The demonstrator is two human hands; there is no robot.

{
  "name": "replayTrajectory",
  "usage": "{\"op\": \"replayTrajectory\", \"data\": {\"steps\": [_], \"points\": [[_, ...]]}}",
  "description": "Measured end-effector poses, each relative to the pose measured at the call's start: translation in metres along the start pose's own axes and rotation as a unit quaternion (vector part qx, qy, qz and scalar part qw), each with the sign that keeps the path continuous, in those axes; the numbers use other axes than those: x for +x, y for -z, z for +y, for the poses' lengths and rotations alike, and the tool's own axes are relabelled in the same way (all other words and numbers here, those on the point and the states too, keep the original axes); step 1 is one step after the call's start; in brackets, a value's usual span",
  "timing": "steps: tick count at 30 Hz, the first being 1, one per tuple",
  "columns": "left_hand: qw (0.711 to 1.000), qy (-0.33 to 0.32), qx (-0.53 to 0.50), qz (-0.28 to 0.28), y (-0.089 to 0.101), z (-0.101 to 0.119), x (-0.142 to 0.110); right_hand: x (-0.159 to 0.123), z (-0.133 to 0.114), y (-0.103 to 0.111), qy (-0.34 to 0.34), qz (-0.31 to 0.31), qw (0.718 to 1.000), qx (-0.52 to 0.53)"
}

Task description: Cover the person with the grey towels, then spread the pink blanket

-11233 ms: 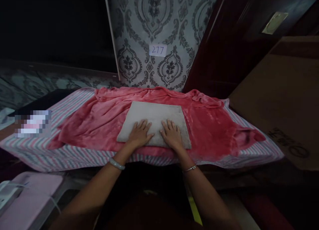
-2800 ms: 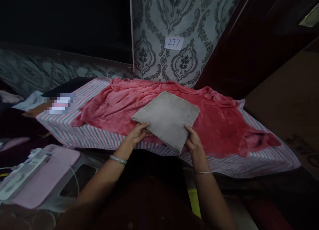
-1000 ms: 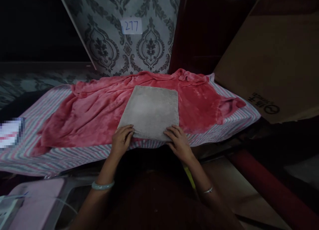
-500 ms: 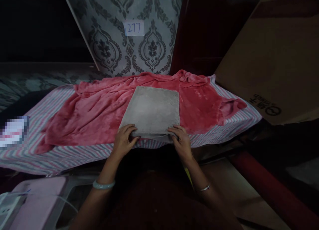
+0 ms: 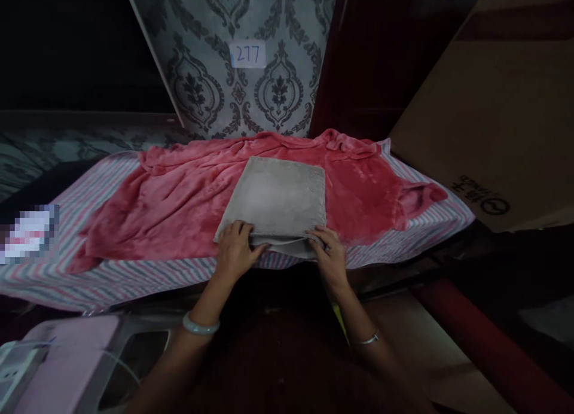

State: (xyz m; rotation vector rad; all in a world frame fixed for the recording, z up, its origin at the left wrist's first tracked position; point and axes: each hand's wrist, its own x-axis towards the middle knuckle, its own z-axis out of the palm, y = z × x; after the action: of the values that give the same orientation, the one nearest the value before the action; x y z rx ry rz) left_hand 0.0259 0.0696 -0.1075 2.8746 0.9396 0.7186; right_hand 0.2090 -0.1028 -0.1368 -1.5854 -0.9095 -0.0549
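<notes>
Parting the near edge of the folded grey cloth (image 5: 280, 192), I now have a gap where, a second ago, that edge lay together; a paler lower layer (image 5: 291, 247) shows beneath the top one. My left hand (image 5: 235, 251) has also shifted inward from the near corner: its fingers lie over the edge with the thumb spread by the opening, and I can't tell whether they grip. My right hand (image 5: 330, 255) pinches the other end of the edge, fingers above and thumb tucked under. The cloth itself rests on the red blanket (image 5: 174, 207), which lies over a striped cover (image 5: 147, 276). To my judgement, the layers are now separate enough to handle apart.
</notes>
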Motion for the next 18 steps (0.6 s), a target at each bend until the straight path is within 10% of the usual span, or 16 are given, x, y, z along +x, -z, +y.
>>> {"op": "replayTrajectory", "data": {"steps": [18], "points": [[0.991, -0.048, -0.124, 0.028, -0.008, -0.037, 0.003, -0.031, -0.007, -0.002, 0.139, -0.083, 0.941, -0.299]]}}
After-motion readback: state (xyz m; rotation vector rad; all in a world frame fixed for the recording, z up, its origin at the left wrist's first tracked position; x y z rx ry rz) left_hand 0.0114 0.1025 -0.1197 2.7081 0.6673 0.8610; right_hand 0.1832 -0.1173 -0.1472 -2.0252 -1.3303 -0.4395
